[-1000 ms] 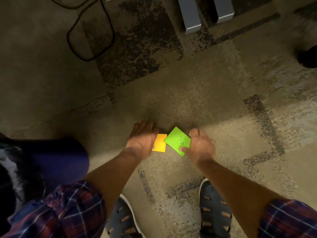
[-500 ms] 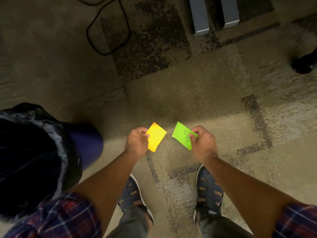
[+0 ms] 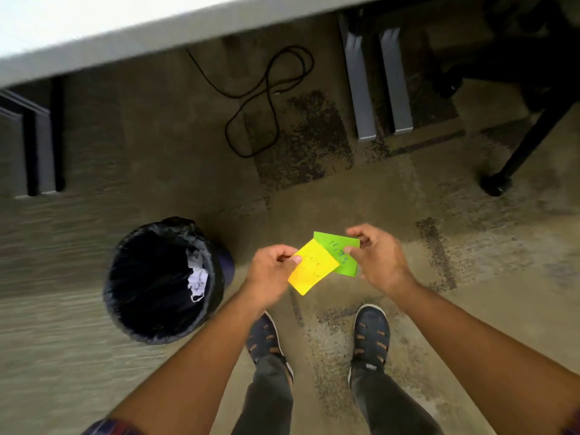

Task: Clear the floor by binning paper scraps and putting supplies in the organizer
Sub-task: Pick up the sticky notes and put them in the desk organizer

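Note:
My left hand (image 3: 271,274) pinches a yellow sticky note (image 3: 310,268) by its left edge. My right hand (image 3: 378,257) pinches a green sticky note (image 3: 343,246) with blue writing on it. The yellow note overlaps the front of the green one, both held up above the carpet between my hands. To the left of my left hand stands a round bin (image 3: 125,296) lined with a black bag, with crumpled white paper (image 3: 197,274) inside it. No organizer is in view.
A white desk edge (image 3: 157,36) crosses the top. Grey desk legs (image 3: 376,83) stand at the back, another pair (image 3: 31,146) at far left. A black cable (image 3: 266,98) loops on the carpet. A chair base with a caster (image 3: 499,183) is at right. My shoes (image 3: 370,334) are below.
I have risen from the floor with both notes. My hands came together, so the yellow note now overlaps the green one. The whole bin and the desk edge have come into view.

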`<state>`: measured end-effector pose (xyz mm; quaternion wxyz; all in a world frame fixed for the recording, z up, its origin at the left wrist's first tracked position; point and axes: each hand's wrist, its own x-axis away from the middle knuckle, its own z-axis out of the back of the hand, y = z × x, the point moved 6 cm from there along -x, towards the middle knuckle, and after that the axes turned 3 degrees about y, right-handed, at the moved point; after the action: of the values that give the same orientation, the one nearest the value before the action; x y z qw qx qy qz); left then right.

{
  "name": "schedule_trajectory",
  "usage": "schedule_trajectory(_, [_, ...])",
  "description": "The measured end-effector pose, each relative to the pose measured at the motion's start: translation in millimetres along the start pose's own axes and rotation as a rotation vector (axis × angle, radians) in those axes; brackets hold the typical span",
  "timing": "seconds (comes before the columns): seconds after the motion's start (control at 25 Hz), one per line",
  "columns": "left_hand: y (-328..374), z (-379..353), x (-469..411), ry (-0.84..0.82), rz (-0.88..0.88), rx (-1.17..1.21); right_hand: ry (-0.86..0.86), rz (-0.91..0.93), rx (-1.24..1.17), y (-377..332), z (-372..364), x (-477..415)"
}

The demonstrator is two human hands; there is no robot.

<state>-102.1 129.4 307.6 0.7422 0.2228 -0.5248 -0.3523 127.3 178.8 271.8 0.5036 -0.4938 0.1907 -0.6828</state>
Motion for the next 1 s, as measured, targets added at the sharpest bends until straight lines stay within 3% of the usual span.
schedule_trajectory(0.2, [112,45,56,0.082,-0.159,-0.131,0.026,0.224,0.02,-128,67,27])
schedule_trajectory(0.44, [208,69,124,0.113,-0.231,0.014,-0.062,0.382,0.008,-246,116,69])
schedule_trajectory(0.76, [249,97,204,0.303,-0.15,0.389,-0.199,0.418,0.082,-332,158,126])
schedule_trajectory(1.0, [248,143,229,0.481,-0.1,0.551,-0.267,0.511,0.258,-380,130,156])
